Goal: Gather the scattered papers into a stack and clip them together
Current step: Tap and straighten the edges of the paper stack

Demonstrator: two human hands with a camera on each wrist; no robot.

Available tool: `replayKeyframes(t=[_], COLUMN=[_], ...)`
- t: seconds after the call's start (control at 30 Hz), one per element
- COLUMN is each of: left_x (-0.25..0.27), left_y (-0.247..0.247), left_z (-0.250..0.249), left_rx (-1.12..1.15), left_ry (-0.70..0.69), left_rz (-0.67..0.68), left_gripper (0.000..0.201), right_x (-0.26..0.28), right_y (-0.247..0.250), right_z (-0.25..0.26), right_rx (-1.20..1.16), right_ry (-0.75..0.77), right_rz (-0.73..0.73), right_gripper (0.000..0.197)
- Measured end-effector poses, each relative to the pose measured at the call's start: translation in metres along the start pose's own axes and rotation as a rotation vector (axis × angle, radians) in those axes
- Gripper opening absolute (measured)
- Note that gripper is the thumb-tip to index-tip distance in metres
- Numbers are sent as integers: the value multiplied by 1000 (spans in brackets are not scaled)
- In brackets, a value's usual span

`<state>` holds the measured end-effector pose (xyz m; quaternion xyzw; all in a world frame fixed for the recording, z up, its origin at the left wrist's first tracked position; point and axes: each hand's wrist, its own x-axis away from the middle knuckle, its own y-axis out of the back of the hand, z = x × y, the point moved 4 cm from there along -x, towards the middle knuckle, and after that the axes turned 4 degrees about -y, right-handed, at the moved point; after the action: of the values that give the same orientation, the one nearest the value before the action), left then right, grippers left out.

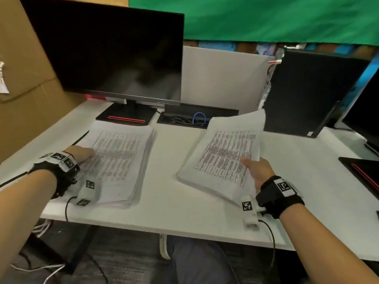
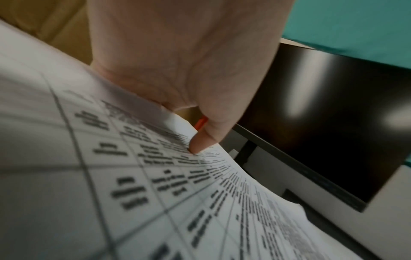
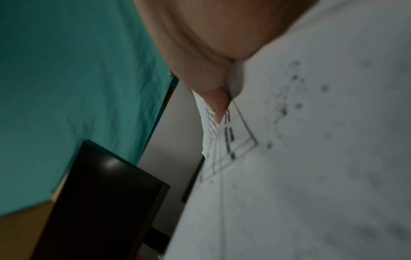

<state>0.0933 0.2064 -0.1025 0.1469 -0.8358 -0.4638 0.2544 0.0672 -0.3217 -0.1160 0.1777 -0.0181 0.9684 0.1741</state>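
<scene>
Two piles of printed white sheets are on the white desk (image 1: 168, 208). The left stack (image 1: 121, 160) lies flat. My left hand (image 1: 82, 154) holds its left edge, and the thumb (image 2: 200, 142) presses on the top sheet (image 2: 111, 176); the other fingers are hidden under the paper. The right bundle (image 1: 223, 158) is raised and tilted, its far corner up in the air. My right hand (image 1: 256, 169) grips its near right edge with the thumb (image 3: 220, 109) on top of the sheet (image 3: 289, 158) and the fingers hidden below.
A dark monitor (image 1: 110, 54) on its stand base (image 1: 127, 117) is behind the left stack. A cable tray (image 1: 190, 118) is at the back centre and a black PC tower (image 1: 311, 93) at the back right. Cardboard (image 1: 26, 78) walls the left side. A dark laptop (image 1: 363, 173) lies at the right edge.
</scene>
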Motion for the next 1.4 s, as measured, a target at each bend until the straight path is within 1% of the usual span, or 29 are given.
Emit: replayKeyframes(t=[0.03,0.1,0.2,0.27,0.3,0.37,0.4,0.43,0.47,0.5,0.53,0.57,0.6,0.63,0.67,0.7,0.73,0.77,0.8,0.83,0.87,0.9,0.97,1.03,1.1,1.17,1.23,1.33,1.4], left_x=[5,17,42,55,61,70,74,80,84,87,92,95,94,96,99,101,103,105,107,108,111,112,118,127,137,150,165,188,200], left_y=[-4,-12,-41,-65,-77,-100,-109,-115,-120,-124,-126,-128,-131,-134,-136,-138,-139,-141,-141,-142,-141,-141,-138,-129,-114,-91,-64,-27,-12], left_z=[-5,-22,-60,-85,-95,-111,-117,-123,-128,-130,-132,-133,-133,-133,-132,-131,-131,-134,-137,-139,-141,-142,-142,-141,-145,-156,-172,-199,-210], left_rx=[-8,-2,44,99,145,281,319,363,403,480,541,591,639,688,761,836,877,899,868,828,797,788,831,942,1034,1053,1059,1009,1018], left_ry=[-3,-85,-230,-316,-348,-366,-376,-374,-368,-327,-285,-256,-237,-216,-192,-161,-145,-172,-221,-285,-343,-381,-440,-472,-542,-664,-802,-1024,-1122], left_rz=[18,34,117,220,269,355,367,385,405,446,488,537,574,610,653,688,704,728,729,703,661,605,536,506,495,447,333,96,-15], left_gripper=[47,37,22,23,25,33,35,28,15,12,15,16,22,30,35,38,43,46,46,43,41,39,31,33,34,31,31,34,37], right_x=[0,1,14,23,26,27,30,30,32,34,26,17,-2,-39,-72,-83,-65,-50,-20,-6,0,8,17,24,32,43,54,71,83], right_y=[3,7,-1,-14,-21,-32,-38,-41,-43,-43,-42,-40,-35,-28,-24,-22,-28,-33,-42,-46,-49,-50,-46,-39,-33,-30,-29,-24,-23], right_z=[6,20,42,48,49,46,44,40,36,31,24,15,1,-22,-41,-52,-46,-40,-25,-18,-15,-12,-7,0,11,32,62,110,129], right_rx=[-42,-133,-257,-275,-262,-214,-185,-132,-85,-14,50,167,278,356,380,398,379,360,361,376,385,386,361,255,79,-40,-118,-173,-133], right_ry=[9,45,63,20,-3,-43,-71,-111,-146,-182,-193,-211,-210,-198,-183,-196,-194,-177,-138,-106,-81,-64,-34,-28,-61,-55,41,334,496], right_rz=[-4,15,158,260,296,343,399,421,450,430,404,377,373,359,357,349,338,309,282,273,272,275,274,304,402,502,499,376,350], right_gripper=[37,34,32,32,33,37,39,39,36,34,41,65,94,119,133,136,125,103,75,54,44,41,37,36,38,39,43,54,59])
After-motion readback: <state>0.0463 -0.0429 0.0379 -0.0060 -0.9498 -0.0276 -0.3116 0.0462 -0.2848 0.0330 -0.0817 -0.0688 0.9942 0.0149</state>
